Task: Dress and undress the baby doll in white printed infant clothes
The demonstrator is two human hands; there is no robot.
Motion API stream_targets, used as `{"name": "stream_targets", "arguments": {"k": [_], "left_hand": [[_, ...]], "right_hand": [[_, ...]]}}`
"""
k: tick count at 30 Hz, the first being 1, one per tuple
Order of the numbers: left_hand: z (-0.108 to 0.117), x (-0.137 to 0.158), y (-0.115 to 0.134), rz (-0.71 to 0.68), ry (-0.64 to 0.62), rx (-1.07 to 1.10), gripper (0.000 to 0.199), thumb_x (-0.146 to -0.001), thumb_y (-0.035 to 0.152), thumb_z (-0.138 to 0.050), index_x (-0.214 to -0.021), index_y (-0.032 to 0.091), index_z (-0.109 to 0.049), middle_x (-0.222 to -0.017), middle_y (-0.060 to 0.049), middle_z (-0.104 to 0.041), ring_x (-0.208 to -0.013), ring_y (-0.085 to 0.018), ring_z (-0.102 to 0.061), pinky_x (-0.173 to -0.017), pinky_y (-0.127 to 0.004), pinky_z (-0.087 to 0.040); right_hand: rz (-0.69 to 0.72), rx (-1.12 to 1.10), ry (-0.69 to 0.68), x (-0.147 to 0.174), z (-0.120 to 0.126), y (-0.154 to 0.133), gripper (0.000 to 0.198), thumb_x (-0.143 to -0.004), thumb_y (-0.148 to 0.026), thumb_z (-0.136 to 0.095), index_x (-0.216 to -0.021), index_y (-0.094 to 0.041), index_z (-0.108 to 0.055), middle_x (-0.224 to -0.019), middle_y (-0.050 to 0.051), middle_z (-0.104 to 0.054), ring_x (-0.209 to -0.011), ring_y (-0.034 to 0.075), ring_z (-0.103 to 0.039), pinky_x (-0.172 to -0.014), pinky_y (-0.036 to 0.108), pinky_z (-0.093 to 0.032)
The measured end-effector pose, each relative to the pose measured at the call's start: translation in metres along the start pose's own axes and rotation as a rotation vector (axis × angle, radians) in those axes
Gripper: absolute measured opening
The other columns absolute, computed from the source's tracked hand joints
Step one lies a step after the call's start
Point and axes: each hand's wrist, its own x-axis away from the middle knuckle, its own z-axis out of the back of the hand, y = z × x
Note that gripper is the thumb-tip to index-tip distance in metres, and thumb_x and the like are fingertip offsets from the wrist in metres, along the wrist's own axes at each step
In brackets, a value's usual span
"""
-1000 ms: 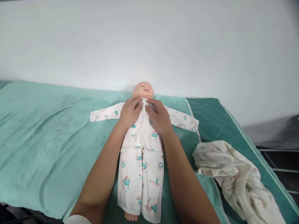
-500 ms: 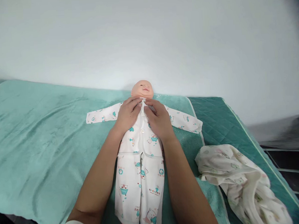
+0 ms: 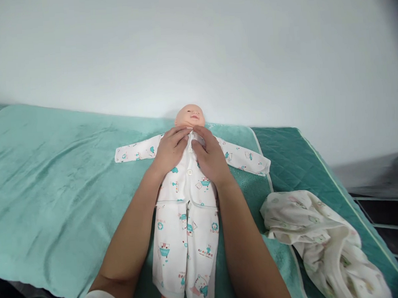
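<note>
A baby doll (image 3: pixel 190 115) lies on its back, wearing a white printed long-sleeved shirt (image 3: pixel 174 186) and matching trousers (image 3: pixel 169 257). My left hand (image 3: pixel 173 149) is at the shirt's neckline on the left, its fingers closed on the fabric just under the chin. On the other side, my right hand (image 3: pixel 210 150) holds the right edge of the collar, index finger at the neck and thumb lower on the front opening. A round button (image 3: pixel 190 172) shows below the hands. Both sleeves stretch outward. The top of the front opening is partly covered by my fingers.
A green towel (image 3: pixel 70 182) lies under the doll, over a darker quilted mat (image 3: pixel 279 158). On the right is a crumpled white printed cloth (image 3: pixel 316 231). A pale wall (image 3: pixel 193 47) stands behind the doll's head. Dark metal rails (image 3: pixel 385 212) are at far right.
My right index finger has straightened and moved slightly up toward the doll's neck. My left hand stays at the collar. The view has shifted very slightly.
</note>
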Motion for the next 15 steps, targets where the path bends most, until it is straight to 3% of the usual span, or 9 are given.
{"name": "stream_targets", "arguments": {"k": [15], "left_hand": [[0.0013, 0.0011, 0.0034, 0.028, -0.039, -0.065, 0.039, -0.101, 0.021, -0.042, -0.123, 0.028, -0.074, -0.139, -0.005, -0.064, -0.133, -0.025, -0.056, -0.12, -0.045, -0.04]], "right_hand": [[0.011, 0.058, -0.018, -0.0008, -0.0005, 0.001, 0.045, -0.096, -0.036, -0.045, -0.138, -0.027, -0.059, -0.147, 0.007, -0.058, -0.142, 0.028, -0.046, -0.122, 0.057, -0.033]]}}
